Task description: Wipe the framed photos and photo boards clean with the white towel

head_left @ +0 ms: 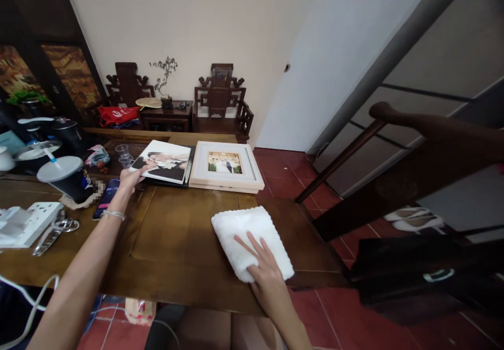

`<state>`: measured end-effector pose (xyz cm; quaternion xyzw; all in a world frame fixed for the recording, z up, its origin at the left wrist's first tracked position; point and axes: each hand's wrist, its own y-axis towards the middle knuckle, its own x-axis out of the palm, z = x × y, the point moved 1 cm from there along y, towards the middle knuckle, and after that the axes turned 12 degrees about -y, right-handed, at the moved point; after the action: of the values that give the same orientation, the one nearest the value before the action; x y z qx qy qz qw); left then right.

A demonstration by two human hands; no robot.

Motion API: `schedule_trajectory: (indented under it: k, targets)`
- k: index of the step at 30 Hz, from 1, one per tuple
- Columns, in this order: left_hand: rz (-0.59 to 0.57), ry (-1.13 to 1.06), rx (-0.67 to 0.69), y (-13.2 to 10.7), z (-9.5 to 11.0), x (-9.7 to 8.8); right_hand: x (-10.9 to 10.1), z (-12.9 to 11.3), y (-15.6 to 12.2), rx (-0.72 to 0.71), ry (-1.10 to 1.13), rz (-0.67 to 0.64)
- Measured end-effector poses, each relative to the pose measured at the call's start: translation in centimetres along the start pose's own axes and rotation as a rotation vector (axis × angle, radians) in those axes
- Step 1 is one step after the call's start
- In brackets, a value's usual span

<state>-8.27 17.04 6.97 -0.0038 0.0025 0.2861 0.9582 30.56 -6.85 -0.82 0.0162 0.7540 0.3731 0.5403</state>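
left hand [132,178] holding photo [169,162], right [266,268] on cloth [233,229]

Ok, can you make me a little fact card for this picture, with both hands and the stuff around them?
Left hand: touching the near left corner of a photo print; grip unclear
Right hand: fingers spread on a white fluffy towel
Right of print: framed photo, lying flat
Surface: brown wooden table
Table's left side: lidded cup with straw, phone, white power strip
Background: carved wooden chairs, bonsai between them
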Motion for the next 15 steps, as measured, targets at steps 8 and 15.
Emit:
schedule_trajectory:
  k: [8, 15]
  targets:
    - [0.165, -0.330, -0.046, -3.5, 2.7, 0.9, 0.2, 0.1, 0.0, 0.006, -0.003, 0.027]
    - [0.321, -0.432, 0.118, -9.6, 7.2, -4.9, 0.3, 0.1, 0.0, 0.001, 0.024, 0.060]
